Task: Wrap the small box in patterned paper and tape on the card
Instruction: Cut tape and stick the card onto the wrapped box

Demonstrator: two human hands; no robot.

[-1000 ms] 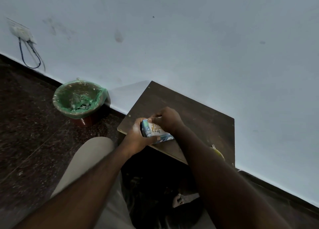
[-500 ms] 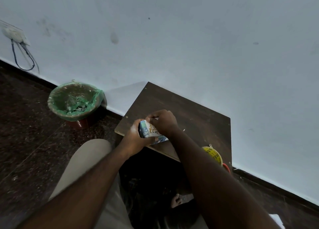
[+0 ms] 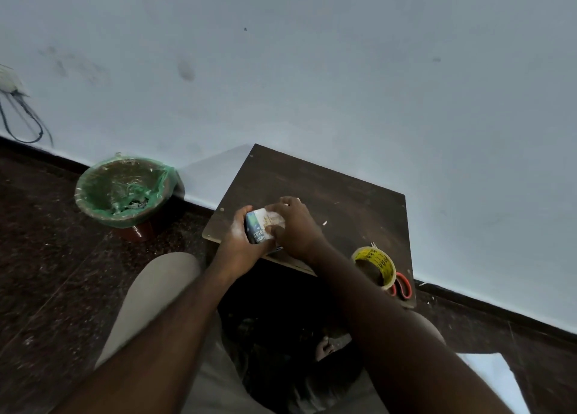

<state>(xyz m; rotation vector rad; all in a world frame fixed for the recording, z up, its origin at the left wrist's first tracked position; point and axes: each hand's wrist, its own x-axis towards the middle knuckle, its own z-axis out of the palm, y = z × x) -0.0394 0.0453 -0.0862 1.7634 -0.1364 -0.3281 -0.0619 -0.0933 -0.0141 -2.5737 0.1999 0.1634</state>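
1. Box position. The box (image 3: 260, 227) is between both of your hands, above the near left edge of the table (image 3: 343, 191). Its visible faces are printed in blue, green and white, and the top face is pale cream with gold marks. Your hands cover the underside, so you cannot tell whether the box rests on the table or is lifted just off it.

2. Left hand. Your left hand (image 3: 239, 241) grips the left end of the box. The fingers are curled round the far side and the thumb lies along the near side.

3. Right hand. Your right hand (image 3: 296, 226) holds the box from above and from the right. The fingers are curled down over the top face and the thumb bears on the near face (the fingertips themselves are mostly hidden behind the knuckles).

4. Supplies. The tape (image 3: 374, 265), a yellow roll with black print, stands on the near right corner of the table, partly behind your right forearm. The scissors (image 3: 402, 285), with red handles, lie just beside the tape at the table's right edge.

5. Surroundings. The table stands against a pale blue wall (image 3: 312, 70) on a dark speckled floor (image 3: 46, 257). A bin (image 3: 103, 213) with a green liner sits on the floor to the left of the table, close to the wall. A white sheet (image 3: 487, 373) lies on the floor at lower right. Your knee (image 3: 156, 288), in beige cloth, shows below your left forearm.
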